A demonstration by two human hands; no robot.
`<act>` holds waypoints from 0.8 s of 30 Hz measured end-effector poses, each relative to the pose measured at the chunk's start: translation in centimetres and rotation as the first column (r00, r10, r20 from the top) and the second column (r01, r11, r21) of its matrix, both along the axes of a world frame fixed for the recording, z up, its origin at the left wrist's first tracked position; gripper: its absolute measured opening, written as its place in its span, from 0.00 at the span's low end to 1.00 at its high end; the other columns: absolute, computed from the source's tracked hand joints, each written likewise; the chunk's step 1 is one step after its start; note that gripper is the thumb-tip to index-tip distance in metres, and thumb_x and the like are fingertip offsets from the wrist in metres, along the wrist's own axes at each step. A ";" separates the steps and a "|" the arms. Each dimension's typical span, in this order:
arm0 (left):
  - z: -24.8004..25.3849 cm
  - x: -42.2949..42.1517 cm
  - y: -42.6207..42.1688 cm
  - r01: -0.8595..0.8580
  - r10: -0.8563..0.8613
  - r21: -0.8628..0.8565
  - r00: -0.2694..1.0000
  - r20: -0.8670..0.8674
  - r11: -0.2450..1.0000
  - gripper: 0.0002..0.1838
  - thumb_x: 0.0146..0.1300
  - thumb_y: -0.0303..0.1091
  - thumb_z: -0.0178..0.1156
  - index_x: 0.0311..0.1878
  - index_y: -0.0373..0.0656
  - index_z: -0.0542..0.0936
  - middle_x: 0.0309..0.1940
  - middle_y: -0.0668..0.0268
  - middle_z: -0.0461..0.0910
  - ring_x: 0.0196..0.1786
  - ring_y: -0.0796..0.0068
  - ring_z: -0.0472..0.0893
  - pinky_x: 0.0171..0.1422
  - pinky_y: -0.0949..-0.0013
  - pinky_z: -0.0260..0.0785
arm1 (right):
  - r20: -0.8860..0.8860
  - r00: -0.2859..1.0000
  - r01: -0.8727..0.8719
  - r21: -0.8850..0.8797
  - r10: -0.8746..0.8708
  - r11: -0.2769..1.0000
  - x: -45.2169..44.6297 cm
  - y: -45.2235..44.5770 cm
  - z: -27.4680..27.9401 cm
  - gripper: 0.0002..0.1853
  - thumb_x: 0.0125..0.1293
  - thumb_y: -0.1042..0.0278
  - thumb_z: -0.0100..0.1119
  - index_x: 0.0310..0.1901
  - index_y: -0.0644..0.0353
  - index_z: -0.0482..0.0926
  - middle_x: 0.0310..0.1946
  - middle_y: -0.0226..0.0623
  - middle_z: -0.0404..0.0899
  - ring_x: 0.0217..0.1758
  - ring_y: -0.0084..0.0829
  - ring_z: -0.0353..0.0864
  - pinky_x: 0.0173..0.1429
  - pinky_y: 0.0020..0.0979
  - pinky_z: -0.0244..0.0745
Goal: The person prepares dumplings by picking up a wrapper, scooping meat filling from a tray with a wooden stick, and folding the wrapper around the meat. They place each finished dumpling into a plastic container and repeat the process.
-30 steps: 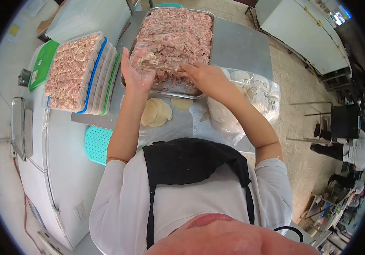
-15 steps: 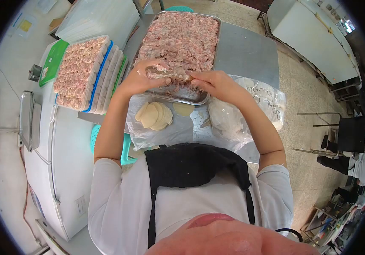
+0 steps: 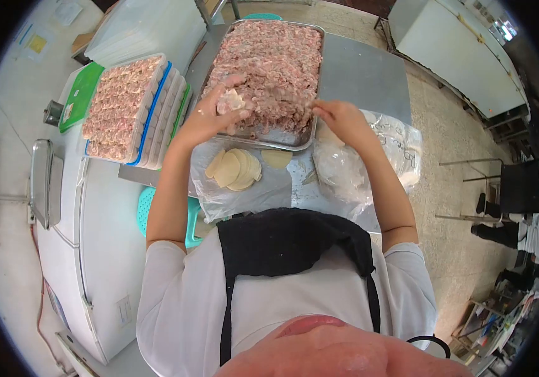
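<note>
My left hand (image 3: 203, 122) is cupped over the near left corner of a metal tray, its fingers curled around a dumpling (image 3: 230, 102) of pale wrapper and ground meat. The tray (image 3: 269, 143) is heaped with pink ground meat filling (image 3: 269, 56), scraped away along the near edge. At the tray's right rim my right hand (image 3: 339, 119) pinches the end of a thin stick-like tool, which is blurred and reaches over the meat. Nearer me, round dumpling wrappers (image 3: 238, 169) lie fanned on plastic, and a single wrapper (image 3: 276, 158) lies beside the tray.
At left, stacked plastic containers (image 3: 150, 119) carry a top layer of filled dumplings (image 3: 122, 103), beside a green lid (image 3: 82, 100). A plastic bag of wrappers (image 3: 370, 157) lies at right on the metal table (image 3: 370, 69). A person's legs (image 3: 495, 232) show far right.
My right hand has moved right, away from my left hand, drawing the tool over the filling. The left hand has tilted more open around the dumpling, which shows more clearly.
</note>
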State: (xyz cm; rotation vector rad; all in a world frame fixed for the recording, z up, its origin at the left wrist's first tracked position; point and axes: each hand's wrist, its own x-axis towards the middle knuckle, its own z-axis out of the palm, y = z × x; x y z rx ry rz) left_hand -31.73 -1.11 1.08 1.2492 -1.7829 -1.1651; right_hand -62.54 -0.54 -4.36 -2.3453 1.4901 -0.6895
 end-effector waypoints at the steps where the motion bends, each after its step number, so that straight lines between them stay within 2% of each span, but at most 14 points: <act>1: 0.6 -0.1 0.3 0.032 -0.037 -0.116 0.999 -0.038 0.993 0.30 0.52 0.39 0.70 0.58 0.37 0.75 0.61 0.53 0.72 0.60 0.62 0.74 0.59 0.65 0.69 | 0.195 0.981 0.015 0.001 -0.015 1.000 -0.1 0.7 1.4 0.16 0.68 0.55 0.54 0.49 0.56 0.82 0.37 0.44 0.83 0.40 0.47 0.82 0.45 0.38 0.76; 2: 1.1 0.0 0.3 0.041 -0.046 -0.120 0.998 -0.046 0.992 0.30 0.52 0.39 0.70 0.58 0.37 0.75 0.61 0.53 0.72 0.60 0.62 0.74 0.59 0.65 0.69 | 0.188 0.982 0.024 -0.002 -0.023 1.000 0.4 1.6 2.8 0.16 0.68 0.55 0.54 0.49 0.56 0.82 0.37 0.44 0.83 0.40 0.47 0.82 0.45 0.38 0.76; 4: 1.7 0.6 0.6 0.203 -0.137 -0.268 0.960 0.246 0.942 0.27 0.52 0.38 0.71 0.55 0.40 0.77 0.57 0.56 0.76 0.58 0.63 0.76 0.60 0.64 0.69 | 0.413 0.903 -0.198 0.161 0.116 0.967 2.8 3.6 4.6 0.18 0.67 0.56 0.56 0.51 0.58 0.81 0.37 0.45 0.83 0.40 0.48 0.81 0.45 0.37 0.76; 5: 1.7 0.9 0.5 0.208 -0.143 -0.268 0.959 0.243 0.941 0.27 0.52 0.38 0.71 0.55 0.40 0.77 0.57 0.56 0.76 0.58 0.63 0.76 0.60 0.64 0.69 | 0.410 0.905 -0.191 0.162 0.110 0.968 3.7 3.7 4.2 0.18 0.67 0.56 0.56 0.51 0.58 0.81 0.37 0.45 0.83 0.40 0.48 0.81 0.45 0.37 0.76; 7: 1.7 1.5 0.0 0.391 -0.298 -0.274 0.897 0.327 0.879 0.24 0.49 0.37 0.73 0.49 0.39 0.79 0.49 0.57 0.80 0.55 0.65 0.78 0.58 0.65 0.69 | 0.377 0.890 -0.304 0.070 0.256 0.950 5.3 4.0 3.5 0.16 0.66 0.56 0.57 0.49 0.57 0.81 0.34 0.41 0.83 0.38 0.46 0.81 0.41 0.38 0.76; 8: 0.7 2.0 -0.2 0.395 -0.301 -0.278 0.897 0.323 0.876 0.24 0.49 0.37 0.73 0.49 0.39 0.79 0.49 0.57 0.80 0.55 0.65 0.78 0.58 0.65 0.69 | 0.371 0.893 -0.298 0.069 0.253 0.952 5.1 4.1 4.1 0.16 0.66 0.56 0.57 0.49 0.57 0.81 0.34 0.41 0.83 0.38 0.46 0.81 0.41 0.38 0.76; 10: -1.5 3.1 -0.4 0.139 -0.029 -0.329 0.947 0.319 0.934 0.24 0.47 0.38 0.75 0.46 0.38 0.78 0.43 0.58 0.82 0.49 0.67 0.79 0.55 0.66 0.69 | -0.032 0.995 -0.099 -0.240 0.094 0.966 5.5 4.6 7.5 0.14 0.66 0.56 0.57 0.46 0.55 0.82 0.31 0.37 0.81 0.35 0.44 0.81 0.37 0.38 0.76; 11: -1.3 3.9 -0.4 0.138 -0.027 -0.333 0.947 0.319 0.933 0.24 0.47 0.38 0.75 0.46 0.38 0.78 0.43 0.58 0.82 0.49 0.67 0.79 0.55 0.66 0.69 | -0.032 0.995 -0.100 -0.244 0.095 0.965 6.6 5.1 7.7 0.14 0.66 0.56 0.57 0.46 0.55 0.82 0.31 0.37 0.81 0.35 0.44 0.81 0.37 0.38 0.76; 13: 0.8 4.8 0.3 0.218 -0.178 -0.267 0.970 0.167 0.939 0.25 0.45 0.40 0.76 0.44 0.38 0.78 0.42 0.59 0.80 0.46 0.69 0.78 0.51 0.67 0.70 | -0.113 0.992 -0.098 -0.319 0.065 0.943 9.2 6.8 7.8 0.12 0.66 0.56 0.57 0.44 0.53 0.82 0.29 0.35 0.80 0.33 0.41 0.81 0.34 0.39 0.75; 17: 2.5 8.1 2.3 0.129 -0.129 -0.128 0.992 0.008 0.983 0.26 0.44 0.40 0.77 0.44 0.39 0.78 0.40 0.63 0.79 0.43 0.72 0.76 0.48 0.68 0.71 | -0.087 0.995 -0.077 -0.285 0.054 0.955 11.4 6.5 9.6 0.14 0.67 0.56 0.56 0.47 0.54 0.81 0.33 0.37 0.81 0.34 0.43 0.81 0.36 0.40 0.76; 19: 3.1 10.7 3.1 0.035 -0.041 0.076 0.997 0.071 0.997 0.26 0.45 0.41 0.77 0.44 0.39 0.79 0.40 0.68 0.79 0.40 0.76 0.76 0.45 0.69 0.71 | 0.126 0.984 -0.090 -0.244 0.124 0.966 13.4 7.3 10.4 0.15 0.68 0.56 0.54 0.50 0.54 0.80 0.35 0.40 0.82 0.36 0.46 0.81 0.39 0.41 0.76; 22: 3.9 14.2 3.8 0.156 -0.148 -0.054 0.980 0.135 0.986 0.28 0.45 0.43 0.77 0.47 0.39 0.79 0.40 0.69 0.79 0.36 0.78 0.75 0.42 0.69 0.70 | 0.146 0.966 -0.191 -0.160 0.215 0.968 19.0 8.2 7.7 0.16 0.68 0.56 0.54 0.51 0.54 0.79 0.37 0.43 0.82 0.38 0.47 0.81 0.41 0.42 0.76; 23: 3.0 15.8 3.4 0.140 -0.132 -0.051 0.982 0.135 0.989 0.28 0.45 0.43 0.77 0.47 0.39 0.79 0.40 0.69 0.79 0.36 0.78 0.75 0.42 0.69 0.70 | 0.076 0.981 -0.167 -0.156 0.180 0.973 19.9 8.1 7.6 0.15 0.69 0.57 0.53 0.50 0.55 0.80 0.35 0.44 0.82 0.39 0.47 0.81 0.42 0.42 0.76; 24: 1.5 17.5 2.8 0.118 -0.081 -0.217 0.982 0.169 0.969 0.29 0.45 0.44 0.77 0.48 0.40 0.79 0.41 0.69 0.79 0.37 0.79 0.76 0.42 0.69 0.71 | 0.077 0.977 -0.187 -0.155 0.201 0.970 20.6 8.0 7.6 0.15 0.69 0.57 0.53 0.50 0.55 0.80 0.35 0.44 0.82 0.39 0.47 0.81 0.42 0.42 0.76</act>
